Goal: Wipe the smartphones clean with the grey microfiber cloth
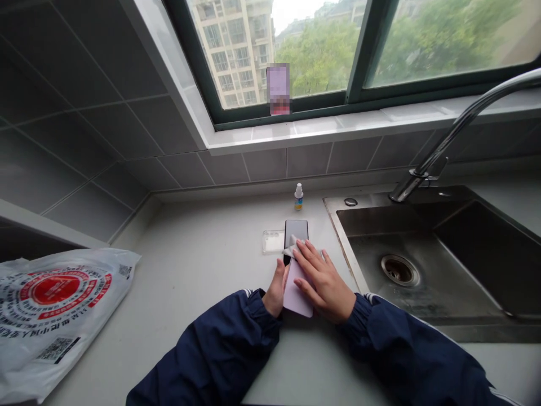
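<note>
A light purple phone is tilted over the counter, its flat purple side towards me. My left hand grips it along its left edge, thumb pointing up and the other fingers hidden behind. Across its upper part lies my right hand, pressing a thin whitish cloth that pokes out past the fingertips. Just beyond, a second phone with a dark screen rests on the counter, partly covered by the cloth and hands. Beside it on the left is a clear phone case. A small spray bottle stands upright farther back.
At right, a steel sink is set into the counter, with a curved chrome faucet. A white plastic bag with red print lies at left. Behind are a tiled wall and a window; a pixelated purple rectangle shows by the sill.
</note>
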A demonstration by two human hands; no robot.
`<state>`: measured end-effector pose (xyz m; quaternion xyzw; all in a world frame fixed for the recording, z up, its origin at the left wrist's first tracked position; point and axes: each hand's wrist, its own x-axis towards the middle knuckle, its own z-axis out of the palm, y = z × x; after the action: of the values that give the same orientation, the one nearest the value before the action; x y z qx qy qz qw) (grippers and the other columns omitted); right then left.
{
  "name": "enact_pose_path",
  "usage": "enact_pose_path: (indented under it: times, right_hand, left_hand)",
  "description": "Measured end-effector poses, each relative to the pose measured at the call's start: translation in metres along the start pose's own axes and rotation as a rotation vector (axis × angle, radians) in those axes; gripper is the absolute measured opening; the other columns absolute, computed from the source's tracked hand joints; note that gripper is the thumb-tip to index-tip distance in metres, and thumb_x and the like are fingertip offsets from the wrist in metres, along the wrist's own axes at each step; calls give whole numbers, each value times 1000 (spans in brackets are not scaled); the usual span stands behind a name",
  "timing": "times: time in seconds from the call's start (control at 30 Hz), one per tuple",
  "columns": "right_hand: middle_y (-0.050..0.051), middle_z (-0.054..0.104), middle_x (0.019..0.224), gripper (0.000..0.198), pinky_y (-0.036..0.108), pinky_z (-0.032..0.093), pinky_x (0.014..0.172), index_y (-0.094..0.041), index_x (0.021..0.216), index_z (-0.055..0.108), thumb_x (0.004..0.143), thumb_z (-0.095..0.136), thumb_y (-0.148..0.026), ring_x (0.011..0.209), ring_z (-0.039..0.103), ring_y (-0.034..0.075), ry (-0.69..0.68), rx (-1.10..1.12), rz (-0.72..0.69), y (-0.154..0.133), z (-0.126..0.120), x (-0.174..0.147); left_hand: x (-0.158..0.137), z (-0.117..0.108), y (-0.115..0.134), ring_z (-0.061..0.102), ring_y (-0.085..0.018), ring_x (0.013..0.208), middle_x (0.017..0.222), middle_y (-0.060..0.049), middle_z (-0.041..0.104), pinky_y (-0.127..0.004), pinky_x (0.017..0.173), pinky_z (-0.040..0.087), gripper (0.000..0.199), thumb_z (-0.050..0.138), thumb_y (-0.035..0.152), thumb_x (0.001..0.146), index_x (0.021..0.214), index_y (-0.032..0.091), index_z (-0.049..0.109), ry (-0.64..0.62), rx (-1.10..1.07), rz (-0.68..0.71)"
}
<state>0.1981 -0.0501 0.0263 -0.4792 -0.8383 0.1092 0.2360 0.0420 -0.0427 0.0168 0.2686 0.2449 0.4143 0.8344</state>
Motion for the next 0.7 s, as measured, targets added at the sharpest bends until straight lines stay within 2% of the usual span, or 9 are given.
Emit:
enact_pose_path:
  times: [0.23, 0.43, 0.7]
  right_hand:
    - [7, 17, 162, 58, 62, 23, 113, -25, 156, 20, 102, 37, -38, 150, 13, 29, -9, 33, 15, 1, -2, 1]
    - [9, 21, 161, 58, 63, 23, 113, -24, 156, 20, 102, 37, -36, 149, 15, 30, -6, 12, -20, 2, -3, 2]
    - [8, 39, 154, 49, 60, 13, 117, -25, 150, 36, 101, 38, -29, 147, 26, 26, -6, -12, -139, -10, -1, -5]
  left_hand:
    - [1, 7, 3, 31, -33, 144, 148, -12, 48, -43, 119, 23, 74, 39, 67, 89, 144, 18, 46, -82, -20, 46]
    - [-1, 9, 6, 34, -34, 142, 144, -13, 52, -47, 118, 25, 73, 33, 66, 92, 143, 17, 46, -17, -54, 22]
    - [5, 5, -1, 37, -28, 141, 141, -17, 54, -43, 121, 19, 69, 33, 59, 95, 142, 10, 47, 86, -217, 155]
